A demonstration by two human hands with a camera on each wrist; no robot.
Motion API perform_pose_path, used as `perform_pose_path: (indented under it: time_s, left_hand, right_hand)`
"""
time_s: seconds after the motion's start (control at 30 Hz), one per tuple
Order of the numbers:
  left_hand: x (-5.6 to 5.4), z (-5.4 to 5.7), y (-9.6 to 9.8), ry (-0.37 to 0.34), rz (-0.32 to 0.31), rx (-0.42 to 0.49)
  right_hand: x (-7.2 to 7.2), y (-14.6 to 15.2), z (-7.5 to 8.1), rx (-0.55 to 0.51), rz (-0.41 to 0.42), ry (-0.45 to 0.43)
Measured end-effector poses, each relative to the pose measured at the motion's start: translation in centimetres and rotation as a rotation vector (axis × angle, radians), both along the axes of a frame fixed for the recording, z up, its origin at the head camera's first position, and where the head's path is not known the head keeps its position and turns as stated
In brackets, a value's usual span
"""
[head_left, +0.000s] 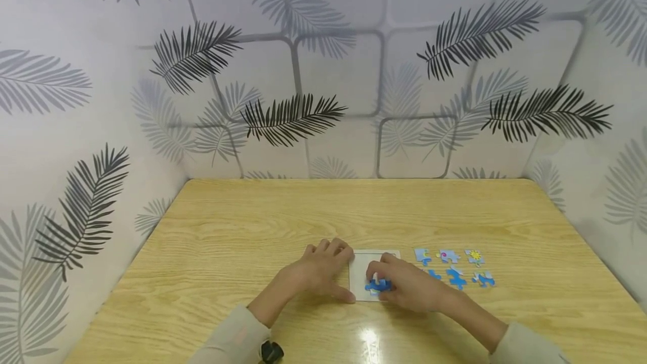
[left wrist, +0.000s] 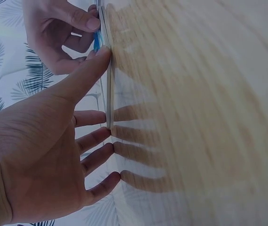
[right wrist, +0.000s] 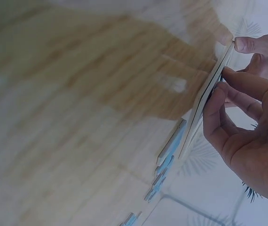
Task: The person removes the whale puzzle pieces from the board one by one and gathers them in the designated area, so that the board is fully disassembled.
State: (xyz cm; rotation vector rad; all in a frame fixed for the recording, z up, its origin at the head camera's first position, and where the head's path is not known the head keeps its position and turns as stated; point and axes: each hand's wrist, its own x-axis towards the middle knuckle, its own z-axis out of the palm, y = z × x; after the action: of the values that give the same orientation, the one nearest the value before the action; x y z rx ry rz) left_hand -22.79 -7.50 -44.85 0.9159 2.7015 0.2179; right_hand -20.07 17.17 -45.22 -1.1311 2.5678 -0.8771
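Note:
A white puzzle tray with a raised border lies flat on the table. My left hand rests at its left side, fingers spread and fairly straight, the thumb touching the near corner; in the left wrist view the thumb lies against the tray's edge. Over the tray's right part, my right hand holds a blue jigsaw piece between thumb and curled fingers, low against the tray. In the right wrist view, the right hand hides most of that piece.
Several loose jigsaw pieces lie in two rows right of the tray, partly behind the right hand. The wooden table meets leaf-patterned walls at the back and sides. A small black object shows by the left sleeve.

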Motion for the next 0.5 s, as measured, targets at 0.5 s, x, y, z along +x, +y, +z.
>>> perform_pose_path:
  time_s: [0.5]
  left_hand:
    - [-0.01, 0.07, 0.04, -0.007, 0.000, -0.007]
  right_hand:
    - [0.15, 0.23, 0.12, -0.008, -0.048, 0.054]
